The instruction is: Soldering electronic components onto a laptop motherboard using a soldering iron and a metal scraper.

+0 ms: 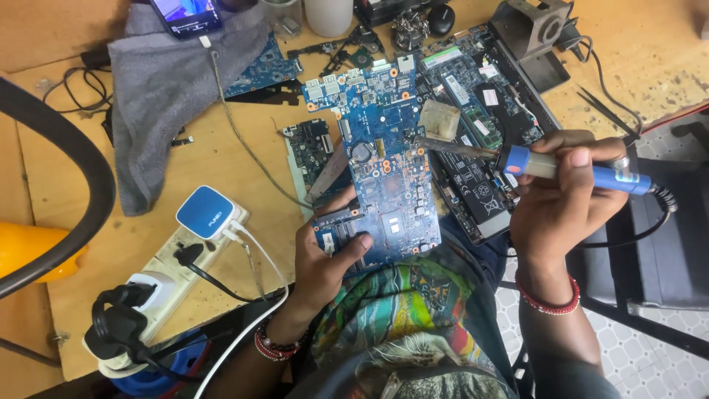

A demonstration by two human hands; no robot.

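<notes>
A blue circuit board (384,159) lies tilted at the wooden table's near edge. My left hand (325,255) grips its lower left corner, thumb on top of the board. My right hand (565,196) holds a blue-handled soldering iron (572,170) with the metal tip (443,145) pointing left, resting over the board's right side. A pale sponge-like block (439,118) sits just above the tip.
An opened laptop base (480,111) lies right of the board. A smaller green board (310,144) is on the left, a grey cloth (170,89) and a phone (185,15) beyond it. A white power strip (181,270) with plugs and a blue-topped adapter sits near left. Tweezers (605,111) at right.
</notes>
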